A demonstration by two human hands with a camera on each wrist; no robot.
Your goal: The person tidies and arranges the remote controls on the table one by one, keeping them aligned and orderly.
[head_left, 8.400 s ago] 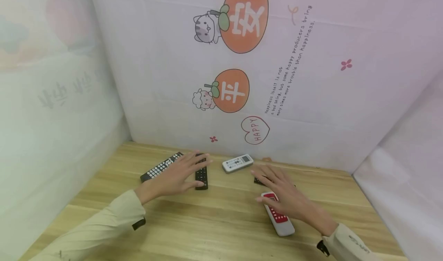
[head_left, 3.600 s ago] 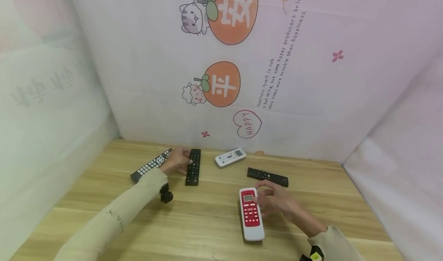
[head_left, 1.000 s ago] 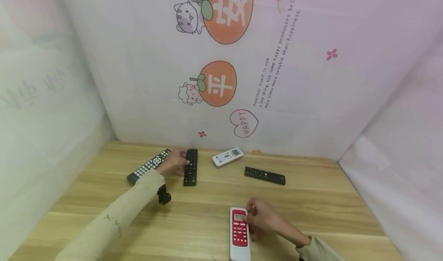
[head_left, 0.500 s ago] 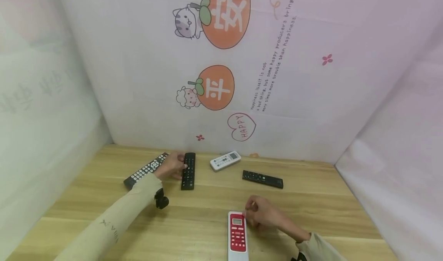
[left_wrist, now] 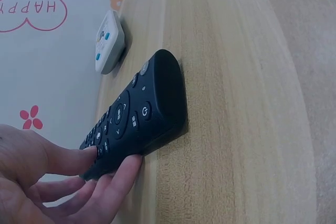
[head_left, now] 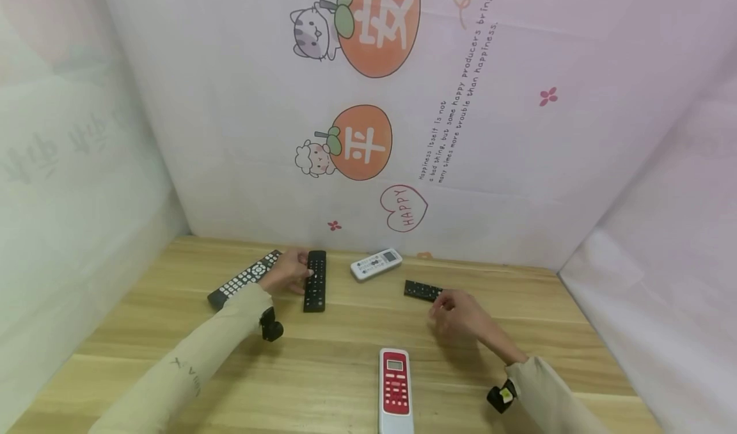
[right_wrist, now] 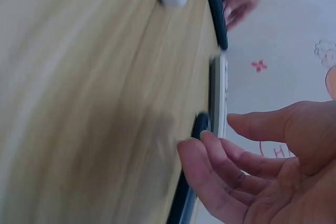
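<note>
My left hand (head_left: pixel 286 273) pinches a black remote control (head_left: pixel 315 291) by its left edge. In the left wrist view the thumb lies on the buttons of that remote (left_wrist: pixel 128 111) and the fingertips (left_wrist: pixel 128 169) touch its side. Over the near side of a second black remote (head_left: pixel 419 290) hovers my right hand (head_left: pixel 463 319), fingers loosely bent, holding nothing. The right wrist view has this hand (right_wrist: pixel 283 177) with thumb and fingers apart beside the remote (right_wrist: pixel 181 203). A red and white remote (head_left: pixel 396 384) lies at the front middle, untouched.
A larger black remote with white buttons (head_left: pixel 244 280) lies slanted at the left, partly behind the left hand. At the back is a white remote (head_left: pixel 377 265). The wooden table (head_left: pixel 340 357) is bounded by printed cloth walls (head_left: pixel 489 216).
Earlier my right hand brought the red and white remote to the front middle. It has since let go and moved back and right to the second black remote. My left hand keeps its pinch.
</note>
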